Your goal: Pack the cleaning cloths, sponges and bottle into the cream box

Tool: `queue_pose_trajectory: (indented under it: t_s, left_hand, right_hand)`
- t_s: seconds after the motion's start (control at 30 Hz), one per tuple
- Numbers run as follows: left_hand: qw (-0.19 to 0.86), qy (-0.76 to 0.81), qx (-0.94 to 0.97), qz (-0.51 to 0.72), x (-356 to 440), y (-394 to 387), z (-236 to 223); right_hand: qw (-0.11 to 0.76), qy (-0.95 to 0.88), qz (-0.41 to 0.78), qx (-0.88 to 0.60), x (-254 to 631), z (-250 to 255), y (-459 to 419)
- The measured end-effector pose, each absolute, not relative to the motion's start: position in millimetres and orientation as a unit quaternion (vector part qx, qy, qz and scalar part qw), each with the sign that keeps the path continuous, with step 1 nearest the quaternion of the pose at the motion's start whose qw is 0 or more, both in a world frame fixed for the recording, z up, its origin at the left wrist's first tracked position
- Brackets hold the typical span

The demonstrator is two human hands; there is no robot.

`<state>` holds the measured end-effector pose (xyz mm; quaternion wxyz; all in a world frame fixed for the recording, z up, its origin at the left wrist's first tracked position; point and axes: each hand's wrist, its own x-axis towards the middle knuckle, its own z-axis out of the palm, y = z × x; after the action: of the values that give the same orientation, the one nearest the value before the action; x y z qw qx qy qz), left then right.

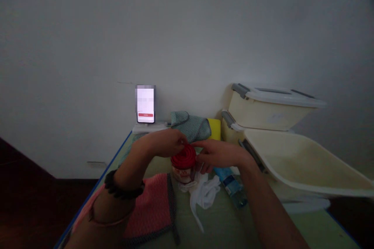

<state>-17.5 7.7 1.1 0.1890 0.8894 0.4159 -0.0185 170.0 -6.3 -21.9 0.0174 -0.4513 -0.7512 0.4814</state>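
Looking down from the head view, you have both hands at a red roll (184, 160) with a printed label, which stands upright on the green table (222, 227). Your left hand (166, 142) bends over its top from the left, and whether those fingertips pinch it cannot be told. Your right hand (219, 153) is at its right side, index finger stretched toward the upper edge and apart from the lower fingers; whether they clamp it cannot be told either. Crumpled white plastic (207, 194) lies just in front of the roll, with a bottle (233, 190) to its right. A pink cloth (154, 204) lies near your left forearm, and a teal patterned cloth (191, 126) is behind the roll.
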Motion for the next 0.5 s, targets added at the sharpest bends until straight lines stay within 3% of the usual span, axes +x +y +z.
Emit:
queue_pose_trajectory:
  t_s: [0.2,0.5]
  left_hand:
    - [0.201,0.416,0.887,-0.024,-22.9,7.5,1.5]
    - [0.205,0.438,0.874,-0.048,-21.9,1.8,7.2]
  right_hand:
    - [0.019,-0.716,0.555,-0.423,167.7,-21.2,-7.9]
    - [0.018,-0.718,0.542,-0.437,162.4,-16.6,-11.5]
